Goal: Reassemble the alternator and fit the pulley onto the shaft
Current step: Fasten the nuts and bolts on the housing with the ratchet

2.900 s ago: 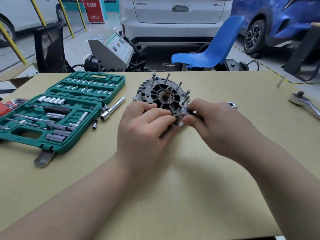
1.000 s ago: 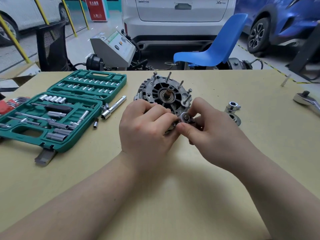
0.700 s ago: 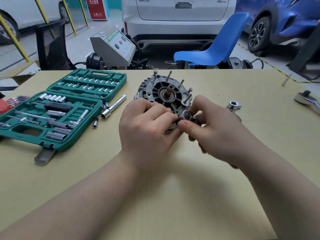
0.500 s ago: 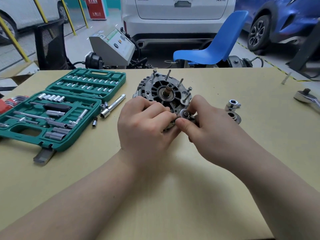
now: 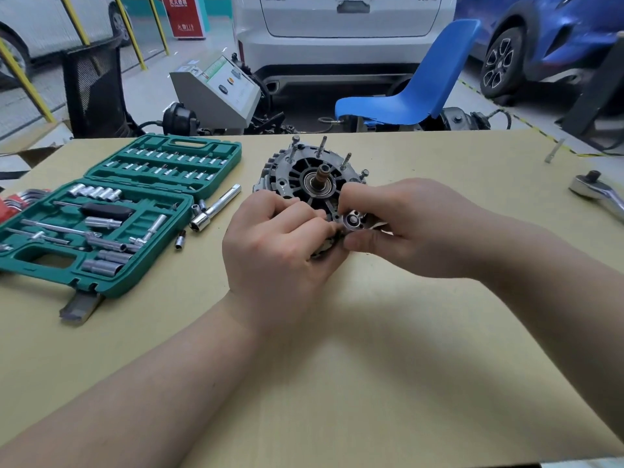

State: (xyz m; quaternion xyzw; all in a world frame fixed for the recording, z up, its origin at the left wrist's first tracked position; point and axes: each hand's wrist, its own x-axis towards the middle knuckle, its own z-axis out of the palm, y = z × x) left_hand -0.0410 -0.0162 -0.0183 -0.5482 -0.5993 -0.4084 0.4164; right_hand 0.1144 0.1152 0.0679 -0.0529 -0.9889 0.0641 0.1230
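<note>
The alternator (image 5: pixel 312 184) is lying flat on the tabletop (image 5: pixel 371 366), about centre, shaft (image 5: pixel 323 175) pointing up w/ several long bolts (image 5: pixel 322 146) sticking up round the far rim. Probably laid that way so the shaft end is free for parts to drop on from above.

The left hand (image 5: pixel 280 244) is curling over the near-left edge of the housing, fingers bent and gripping it, likely to stop it sliding or turning while the other hand is working. The right hand (image 5: pixel 405 228) is pinching a small round metal part (image 5: pixel 351 221) w/ a centre hole, thumb under and fingers over, holding it right at the near-right edge of the housing. Can't tell if it's the pulley itself or a spacer/nut; too much is hidden by fingers. It isn't on the shaft yet, so the pulley step looks not yet done.

The green socket case (image 5: pixel 111 211) is sitting open on the left, w/ loose sockets (image 5: pixel 180 238) and an extension bar (image 5: pixel 216 207) lying just beside it, near to the left hand for quick reach. A ratchet handle (image 5: pixel 597 194) is lying far right, well apart from the work, prob. waiting for tightening later.
</note>
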